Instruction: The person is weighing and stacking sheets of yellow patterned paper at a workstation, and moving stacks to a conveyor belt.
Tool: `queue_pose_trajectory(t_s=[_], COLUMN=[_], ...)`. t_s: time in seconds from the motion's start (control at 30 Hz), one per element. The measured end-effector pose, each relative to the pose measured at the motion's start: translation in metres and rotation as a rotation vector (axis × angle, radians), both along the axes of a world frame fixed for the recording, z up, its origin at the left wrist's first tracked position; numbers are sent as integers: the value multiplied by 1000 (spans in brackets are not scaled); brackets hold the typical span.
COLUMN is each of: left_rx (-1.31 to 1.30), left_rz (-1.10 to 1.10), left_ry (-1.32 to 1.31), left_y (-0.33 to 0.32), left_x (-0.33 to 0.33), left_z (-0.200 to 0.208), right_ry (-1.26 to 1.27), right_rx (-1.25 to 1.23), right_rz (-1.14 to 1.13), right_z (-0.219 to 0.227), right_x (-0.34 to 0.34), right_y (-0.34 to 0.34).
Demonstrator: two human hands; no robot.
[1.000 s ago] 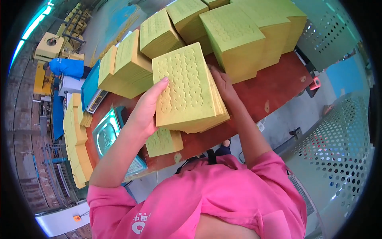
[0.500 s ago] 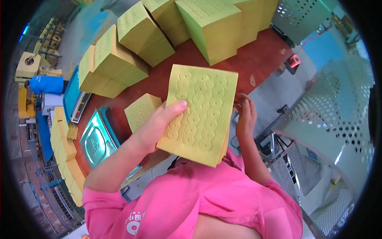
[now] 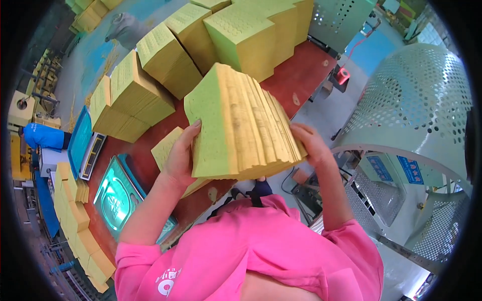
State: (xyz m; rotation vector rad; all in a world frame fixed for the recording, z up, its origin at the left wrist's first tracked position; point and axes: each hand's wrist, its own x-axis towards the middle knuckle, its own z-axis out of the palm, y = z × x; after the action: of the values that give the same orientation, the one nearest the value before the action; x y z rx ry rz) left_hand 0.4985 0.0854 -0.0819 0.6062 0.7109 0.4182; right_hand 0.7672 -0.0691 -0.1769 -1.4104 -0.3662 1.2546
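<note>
Both hands clamped on one thick yellow-green paper stack (image 3: pixel 241 125); left hand (image 3: pixel 182 153) grips its left face, fingers over the top edge; right hand (image 3: pixel 310 143) presses the fanned right edge; stack held up in the air, tilted, above the near edge of the red worktop (image 3: pixel 296 75), close to the chest in the pink top (image 3: pixel 251 251); sheet edges show, splayed and uneven on the right side; step in hand looks like squaring or fanning a picked-up bundle between the palms; next move likely calls for a firm two-sided squeeze and a level set-down so the sheets do not slide apart; loose right edge is the weak spot; a smaller stack (image 3: pixel 168 148) lies on the worktop just under the left wrist; a teal scale tray (image 3: pixel 113 198) sits near the left forearm; more tall stacks (image 3: pixel 165 60) stand farther back on the worktop; a perforated metal drum (image 3: pixel 416 100) stands to the right; a person in blue (image 3: pixel 45 136) far left.
</note>
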Motion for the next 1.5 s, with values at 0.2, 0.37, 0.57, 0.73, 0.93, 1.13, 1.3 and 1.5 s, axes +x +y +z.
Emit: queue_pose_trajectory(t_s=[0.2,0.37,0.57,0.73,0.93,1.13,1.3,1.5], left_rx=[-41,159,859,479,128,200,164,166], left_rz=[-26,-110,-59,-10,84,10,-2,-134], left_ry=[-143,258,831,485,289,318,297,239], left_y=[33,64,74,86,74,73,68,60], left_x=[-2,23,33,17,28,21,27,56], left_z=[-23,-70,-76,-78,-46,-58,-61,-60], right_ry=[-786,-1090,-698,-530,-483,-432,-279,-247], right_rx=[30,-94,91,74,103,45,61,73], right_rz=[146,138,20,-14,114,160,68,114], right_z=[94,48,16,18,28,32,33,24], right_x=[29,36,62,64,59,52,47,32], right_y=[29,45,40,36,35,28,42,62])
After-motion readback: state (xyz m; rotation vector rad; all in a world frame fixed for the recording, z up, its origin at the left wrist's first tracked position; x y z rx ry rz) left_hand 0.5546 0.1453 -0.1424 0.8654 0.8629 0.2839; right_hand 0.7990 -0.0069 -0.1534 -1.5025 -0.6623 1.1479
